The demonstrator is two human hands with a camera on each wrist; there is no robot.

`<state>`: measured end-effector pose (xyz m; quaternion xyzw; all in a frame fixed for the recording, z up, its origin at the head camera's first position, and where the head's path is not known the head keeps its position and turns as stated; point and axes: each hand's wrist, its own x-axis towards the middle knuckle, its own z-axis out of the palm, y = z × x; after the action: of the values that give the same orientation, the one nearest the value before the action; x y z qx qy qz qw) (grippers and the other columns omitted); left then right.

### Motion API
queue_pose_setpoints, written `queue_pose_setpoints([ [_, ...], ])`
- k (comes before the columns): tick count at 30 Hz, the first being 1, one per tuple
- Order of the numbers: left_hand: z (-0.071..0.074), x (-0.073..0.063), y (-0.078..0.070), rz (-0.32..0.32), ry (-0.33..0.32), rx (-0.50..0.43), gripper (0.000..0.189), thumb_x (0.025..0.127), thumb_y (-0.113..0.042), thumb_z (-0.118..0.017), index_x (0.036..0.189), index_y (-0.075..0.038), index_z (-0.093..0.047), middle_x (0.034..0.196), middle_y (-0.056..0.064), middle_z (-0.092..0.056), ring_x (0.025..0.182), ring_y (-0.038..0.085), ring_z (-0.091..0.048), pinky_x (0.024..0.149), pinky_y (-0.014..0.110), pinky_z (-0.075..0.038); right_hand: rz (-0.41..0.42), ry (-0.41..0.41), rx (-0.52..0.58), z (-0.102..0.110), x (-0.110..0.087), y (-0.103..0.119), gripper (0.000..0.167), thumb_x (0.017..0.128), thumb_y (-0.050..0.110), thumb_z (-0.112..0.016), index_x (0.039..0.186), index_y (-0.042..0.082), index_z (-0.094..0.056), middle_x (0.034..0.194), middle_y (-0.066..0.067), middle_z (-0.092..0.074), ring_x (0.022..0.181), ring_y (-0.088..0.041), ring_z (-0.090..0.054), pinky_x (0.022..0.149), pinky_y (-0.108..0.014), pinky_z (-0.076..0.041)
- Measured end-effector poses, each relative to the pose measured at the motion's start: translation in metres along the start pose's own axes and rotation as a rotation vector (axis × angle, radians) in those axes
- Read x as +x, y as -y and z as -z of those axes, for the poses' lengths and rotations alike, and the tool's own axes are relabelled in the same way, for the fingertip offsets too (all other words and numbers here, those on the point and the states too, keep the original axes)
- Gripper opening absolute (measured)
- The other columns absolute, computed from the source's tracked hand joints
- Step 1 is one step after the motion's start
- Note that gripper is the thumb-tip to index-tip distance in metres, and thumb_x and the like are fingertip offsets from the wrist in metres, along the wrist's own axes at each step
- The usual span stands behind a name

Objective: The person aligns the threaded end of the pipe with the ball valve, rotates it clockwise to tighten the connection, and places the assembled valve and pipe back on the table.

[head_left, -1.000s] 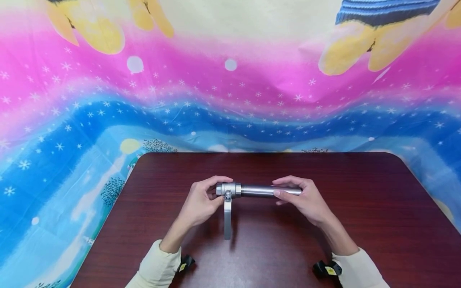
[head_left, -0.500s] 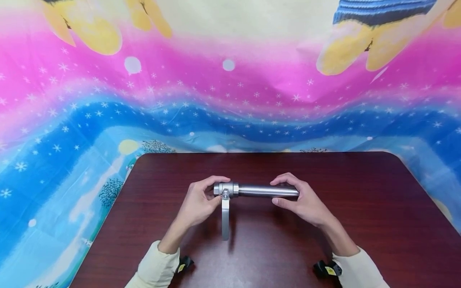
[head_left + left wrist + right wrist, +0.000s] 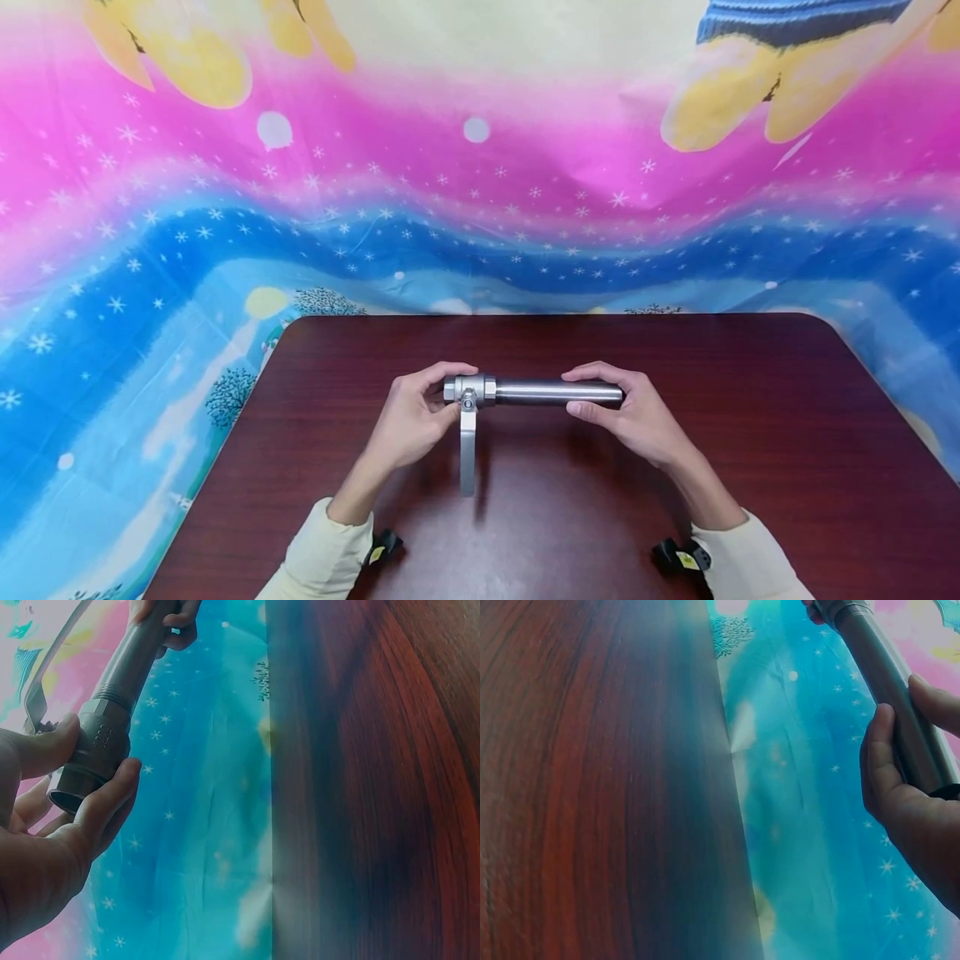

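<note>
A metal ball valve (image 3: 478, 385) sits on the left end of a shiny steel pipe (image 3: 532, 392), which lies level across the head view above the table. Its flat lever (image 3: 468, 458) points toward the wearer, square to the pipe. My left hand (image 3: 408, 421) grips the valve body, thumb near the lever's pivot and fingers along the far side. Around the pipe's right end, my right hand (image 3: 641, 417) holds with thumb in front and fingers behind. Threads (image 3: 112, 696) show where pipe meets valve in the left wrist view. The valve's free end (image 3: 71, 793) is an open socket.
A dark reddish wooden table (image 3: 525, 533) with rounded far corners lies beneath. Behind it hangs a pink and blue snowflake-patterned cloth (image 3: 480, 208). Black devices (image 3: 384, 547) are strapped at both wrists, by pale sleeves (image 3: 330, 546).
My right thumb has slid down off the pipe's face to its lower edge, and the fingers loosened and closed again. Left hand and valve keep their hold, the lever's direction unchanged.
</note>
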<state>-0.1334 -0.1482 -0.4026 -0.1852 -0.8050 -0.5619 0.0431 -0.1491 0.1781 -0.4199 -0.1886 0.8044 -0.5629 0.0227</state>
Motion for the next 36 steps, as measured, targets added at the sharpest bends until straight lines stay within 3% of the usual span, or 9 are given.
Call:
queue_pose_setpoints([
  [12,-0.0041,-0.0014,-0.0013,-0.013,-0.031,0.002,0.054,0.083,0.019,-0.07,0.127,-0.012,-0.076,0.112,0.014,-0.078,0.085,0.02,-0.072,0.077,0.022,-0.063,-0.017,-0.029,-0.033,-0.0003,-0.0009,0.0034,0.033,0.096,0.016,-0.082,0.128,0.018,-0.077,0.101,-0.008,-0.073,0.074,-0.012,-0.056,0.062,-0.026,-0.047],
  [19,-0.0062,-0.0021,-0.003,-0.02,-0.044,0.006,0.055,0.082,0.02,-0.07,0.126,-0.012,-0.077,0.112,0.013,-0.079,0.085,0.014,-0.07,0.077,0.023,-0.064,-0.008,-0.015,-0.019,-0.0002,-0.0015,0.0035,0.03,0.101,0.015,-0.075,0.13,0.009,-0.075,0.111,-0.016,-0.076,0.085,-0.015,-0.075,0.074,-0.027,-0.062],
  [25,-0.0075,-0.0029,-0.0028,-0.016,-0.048,0.003,0.055,0.081,0.021,-0.07,0.125,-0.012,-0.077,0.111,0.014,-0.079,0.086,0.013,-0.069,0.076,0.022,-0.063,0.011,0.002,-0.022,-0.0004,-0.0013,0.0034,0.029,0.105,0.015,-0.07,0.133,0.01,-0.072,0.119,-0.018,-0.074,0.087,-0.019,-0.075,0.077,-0.027,-0.063],
  [30,-0.0083,-0.003,-0.0012,-0.019,-0.049,0.0,0.054,0.081,0.021,-0.07,0.125,-0.011,-0.077,0.11,0.014,-0.079,0.087,0.012,-0.069,0.076,0.022,-0.063,0.072,0.006,-0.063,-0.0012,-0.0012,0.0022,0.039,0.099,0.011,-0.077,0.136,0.018,-0.068,0.135,-0.013,-0.065,0.104,-0.012,-0.068,0.085,-0.022,-0.06],
  [36,-0.0074,-0.0019,-0.0001,-0.02,-0.057,0.003,0.052,0.082,0.021,-0.07,0.125,-0.009,-0.076,0.11,0.014,-0.079,0.09,0.012,-0.07,0.08,0.022,-0.064,0.152,-0.003,-0.068,-0.0023,-0.0003,-0.0005,0.043,0.093,-0.001,-0.08,0.131,0.015,-0.069,0.133,-0.005,-0.06,0.105,-0.009,-0.065,0.076,-0.022,-0.061],
])
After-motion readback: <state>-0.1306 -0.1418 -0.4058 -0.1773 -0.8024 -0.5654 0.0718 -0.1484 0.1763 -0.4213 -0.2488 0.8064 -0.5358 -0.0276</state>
